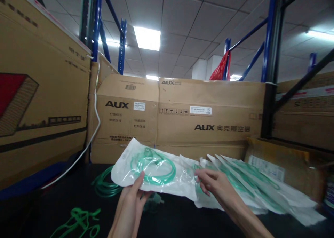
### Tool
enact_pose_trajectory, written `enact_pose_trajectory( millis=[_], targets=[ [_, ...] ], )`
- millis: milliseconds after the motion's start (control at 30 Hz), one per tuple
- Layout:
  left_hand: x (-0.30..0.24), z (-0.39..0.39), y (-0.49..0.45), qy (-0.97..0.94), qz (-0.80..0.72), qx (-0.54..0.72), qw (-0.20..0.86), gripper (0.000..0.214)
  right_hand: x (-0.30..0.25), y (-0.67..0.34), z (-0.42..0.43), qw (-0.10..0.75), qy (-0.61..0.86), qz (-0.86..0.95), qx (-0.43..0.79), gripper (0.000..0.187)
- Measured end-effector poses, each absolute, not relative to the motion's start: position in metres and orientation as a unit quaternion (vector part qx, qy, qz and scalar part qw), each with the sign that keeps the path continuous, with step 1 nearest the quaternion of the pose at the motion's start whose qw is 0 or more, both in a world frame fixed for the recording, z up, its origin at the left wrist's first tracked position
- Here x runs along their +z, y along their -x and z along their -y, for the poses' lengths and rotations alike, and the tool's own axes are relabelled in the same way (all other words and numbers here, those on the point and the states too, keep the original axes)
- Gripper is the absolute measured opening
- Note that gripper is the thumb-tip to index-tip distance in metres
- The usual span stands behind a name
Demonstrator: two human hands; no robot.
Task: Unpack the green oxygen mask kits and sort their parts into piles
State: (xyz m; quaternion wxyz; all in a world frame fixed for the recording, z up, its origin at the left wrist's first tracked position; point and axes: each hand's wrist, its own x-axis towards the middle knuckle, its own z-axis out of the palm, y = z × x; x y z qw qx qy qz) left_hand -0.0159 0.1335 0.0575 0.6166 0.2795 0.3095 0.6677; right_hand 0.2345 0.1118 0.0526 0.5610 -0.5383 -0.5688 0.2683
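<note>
My left hand (133, 203) grips a white paper-and-clear-film pouch (153, 166), thumb on its front and fingers behind. Coiled green tubing shows through the film. At the pouch's right end is my right hand (212, 184), its fingers curled together by the film; what they pinch, if anything, is hidden. Behind that hand, several similar pouches (250, 182) with green tubing lie overlapped in a fanned row. Loose coiled green tubing (105, 184) rests on the black table (180, 220) left of the held pouch. A translucent greenish part (154, 201) sits partly hidden beside my left hand.
Tangled bright green straps (80, 220) lie at the front left. Flattened AUX cardboard (182, 126) forms the back wall, with a large box (44, 74) on the left. An open carton (281, 168) stands right. A white cable (95, 126) hangs by blue rack posts.
</note>
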Motion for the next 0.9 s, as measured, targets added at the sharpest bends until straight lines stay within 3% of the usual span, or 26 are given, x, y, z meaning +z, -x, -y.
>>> enact_pose_trajectory(
  millis=[167,433,700,900],
  targets=[
    [0.060,-0.126,0.014,-0.325,-0.309,0.647,0.617,0.051,0.048,-0.223,-0.108,0.516,0.543,0.571,0.337,0.049],
    [0.055,-0.106,0.009,-0.445,-0.295,0.542,0.649,0.057,0.043,-0.220,-0.104,0.554,0.392,0.475,0.561,0.041],
    [0.053,-0.125,0.016,-0.378,-0.405,0.586,0.591,0.024,0.054,-0.231,-0.092,0.560,0.392,0.493,0.538,0.033],
    [0.060,-0.136,0.031,-0.352,-0.412,0.659,0.521,0.031,0.071,-0.282,-0.038,0.588,0.441,0.501,0.458,0.030]
  ],
)
